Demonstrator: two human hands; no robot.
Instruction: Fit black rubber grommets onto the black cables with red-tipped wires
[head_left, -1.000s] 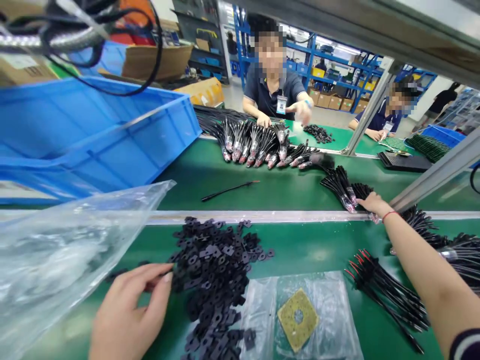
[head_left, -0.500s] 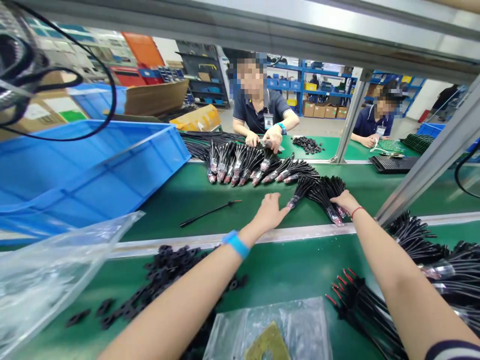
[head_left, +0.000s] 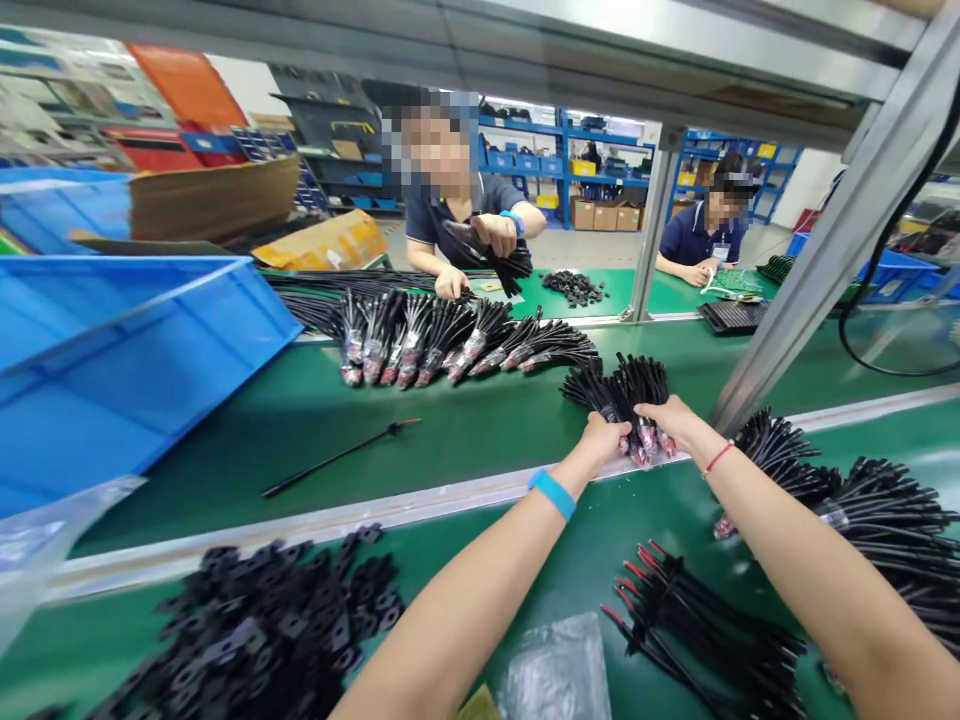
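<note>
Both of my hands reach out over the green belt to a group of black cable bundles with reddish ends in clear wrap. My left hand [head_left: 603, 440] is closed around the wrapped end of the left cable bundle [head_left: 586, 386]. Beside it, my right hand [head_left: 673, 418] grips the right cable bundle [head_left: 643, 380], its thumb and fingers at the wrap. The bundles touch one another, and their reddish ends point towards me. My fingers partly hide the wraps.
More cable bundles [head_left: 420, 335] lie in a row further back. A single cable [head_left: 337, 460] is at left, near a blue bin [head_left: 150, 360]. Small black parts [head_left: 262, 620], a plastic bag [head_left: 559, 670] and loose cables [head_left: 697, 620] lie closer. A metal post [head_left: 765, 350] stands at right. Co-workers sit opposite.
My left hand has moved right and closed on its bundle, pushing the bundles together. The co-worker opposite has lifted a bundle. The view has shifted right.
</note>
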